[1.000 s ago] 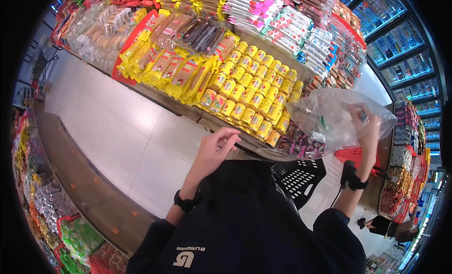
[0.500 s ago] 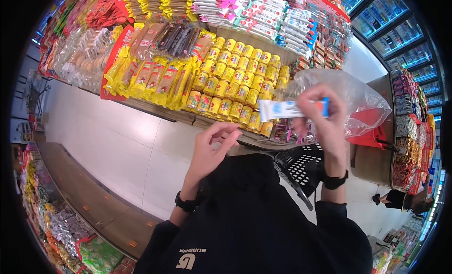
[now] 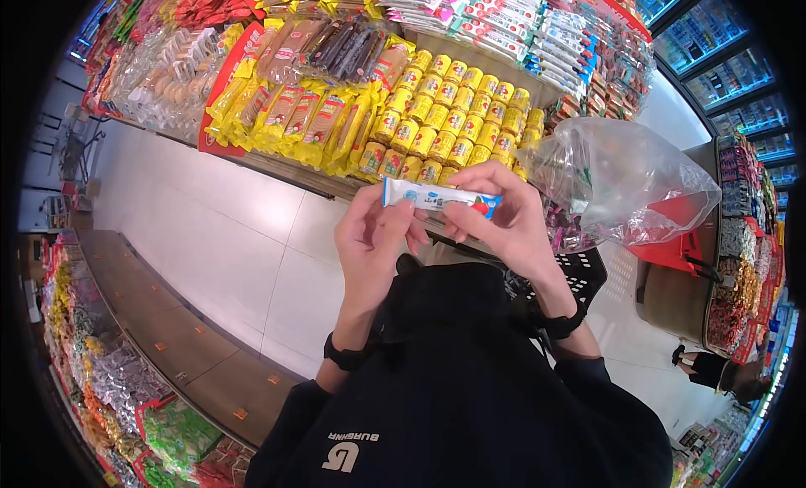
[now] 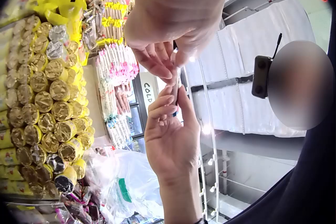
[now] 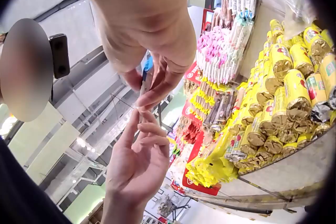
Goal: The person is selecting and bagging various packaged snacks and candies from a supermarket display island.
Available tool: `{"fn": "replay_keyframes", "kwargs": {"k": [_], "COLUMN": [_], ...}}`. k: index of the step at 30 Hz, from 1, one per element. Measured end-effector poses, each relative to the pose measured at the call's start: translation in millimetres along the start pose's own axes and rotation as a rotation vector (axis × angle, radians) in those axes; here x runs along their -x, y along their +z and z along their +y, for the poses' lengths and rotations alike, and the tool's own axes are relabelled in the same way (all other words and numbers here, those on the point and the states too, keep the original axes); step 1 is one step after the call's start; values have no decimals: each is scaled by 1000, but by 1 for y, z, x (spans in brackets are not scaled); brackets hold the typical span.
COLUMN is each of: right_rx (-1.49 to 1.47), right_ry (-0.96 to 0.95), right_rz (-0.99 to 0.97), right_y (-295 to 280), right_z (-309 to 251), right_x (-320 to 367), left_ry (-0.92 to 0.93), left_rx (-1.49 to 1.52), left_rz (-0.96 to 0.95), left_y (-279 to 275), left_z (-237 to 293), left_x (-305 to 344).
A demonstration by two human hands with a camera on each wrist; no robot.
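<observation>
A small snack bar (image 3: 437, 198) in a white and blue wrapper, with a red fruit printed near one end, is held level in front of the chest. My left hand (image 3: 368, 236) pinches its left end between thumb and fingers. At the other end, the thumb and fingers of my right hand (image 3: 514, 224) grip the wrapper. Seen edge-on in the left wrist view, the bar lies between the fingertips of both hands. The blue end of the wrapper shows beside the right hand's fingers in the right wrist view.
Rows of yellow rolls (image 3: 453, 119) fill the display just beyond the hands, beside yellow bagged snacks (image 3: 315, 123). A clear plastic bag (image 3: 617, 165) sits at the right, near a red basket (image 3: 672, 246). A black perforated basket (image 3: 583, 270) is below it. Another person (image 3: 714, 372) is at far right.
My right hand has come out of the plastic bag with the snack bar and moved left to the chest. The left hand has taken hold of the bar's other end.
</observation>
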State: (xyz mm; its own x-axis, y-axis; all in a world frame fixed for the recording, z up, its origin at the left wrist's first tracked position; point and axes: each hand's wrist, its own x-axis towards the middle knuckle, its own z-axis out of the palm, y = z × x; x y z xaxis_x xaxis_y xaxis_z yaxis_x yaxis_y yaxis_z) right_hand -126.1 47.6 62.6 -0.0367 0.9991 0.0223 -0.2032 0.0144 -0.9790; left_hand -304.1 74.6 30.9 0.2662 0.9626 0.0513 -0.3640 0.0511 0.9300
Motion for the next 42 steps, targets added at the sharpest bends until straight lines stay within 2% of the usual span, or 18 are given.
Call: {"fn": "replay_keyframes", "kwargs": {"k": [2,5,8,11,20,24,27,33,36,39,40,42], "right_rx": [33,30,81,265,368,335,373,468,545,452,389,258], "right_ry": [-65,-33,-151,-304,-377,-325,-397,-370,-421,-222,-243,-162], "right_rz": [18,20,26,-17,-15,32,29,22,18,95,84,86], "right_y": [4,1,1,-1,3,6,9,4,6,11,12,16], "right_z": [0,3,8,10,12,13,11,7,2,12,17,16], "right_x": [0,0,-3,-7,-12,-10,-10,-6,-5,5,4,6], "left_ry": [14,59,110,126,191,214,197,223,211,149,145,138], "left_rx": [24,42,19,-32,-77,-78,-50,-69,-40,27,22,-8], "left_rz": [5,9,22,60,42,67,74,85,104,121,143,150], "left_y": [-1,-1,3,6,-4,-3,-5,-3,0,-2,0,2], "left_z": [0,2,3,4,-1,-1,1,-1,3,1,2,1], "left_x": [0,0,1,1,1,2,3,4,5,9,8,8]}}
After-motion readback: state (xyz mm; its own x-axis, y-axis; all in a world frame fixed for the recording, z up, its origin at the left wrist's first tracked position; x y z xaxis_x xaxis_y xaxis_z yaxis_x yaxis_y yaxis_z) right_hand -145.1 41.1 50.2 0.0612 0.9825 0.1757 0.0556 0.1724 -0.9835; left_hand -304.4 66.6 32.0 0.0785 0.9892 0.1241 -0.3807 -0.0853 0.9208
